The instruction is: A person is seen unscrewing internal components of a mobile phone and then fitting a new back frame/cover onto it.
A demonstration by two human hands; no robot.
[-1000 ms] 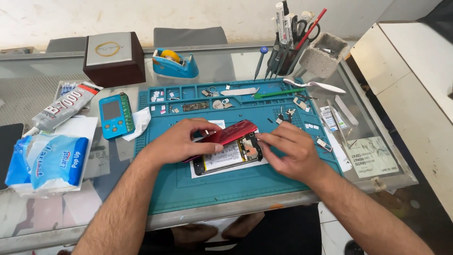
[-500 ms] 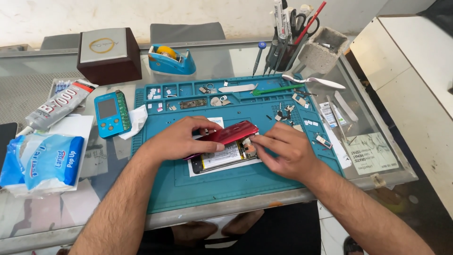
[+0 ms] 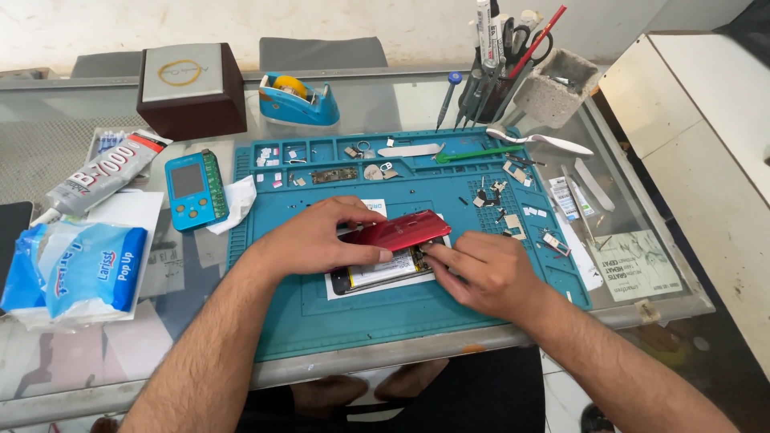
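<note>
1. Gripping the red back cover [image 3: 399,231] from its left end, the left hand [image 3: 321,240] has fingers clamped over it and thumb under its near edge.
2. The right hand [image 3: 481,269] has fingertips pinched together at the cover's right end, touching the opened phone [image 3: 377,271] beneath.
3. The cover's long axis runs left to right, tilted up off the phone, between both hands.
4. Both lie on the blue work mat [image 3: 321,321] on the glass counter [image 3: 642,313], with small parts [image 3: 497,200] just beyond.
</note>
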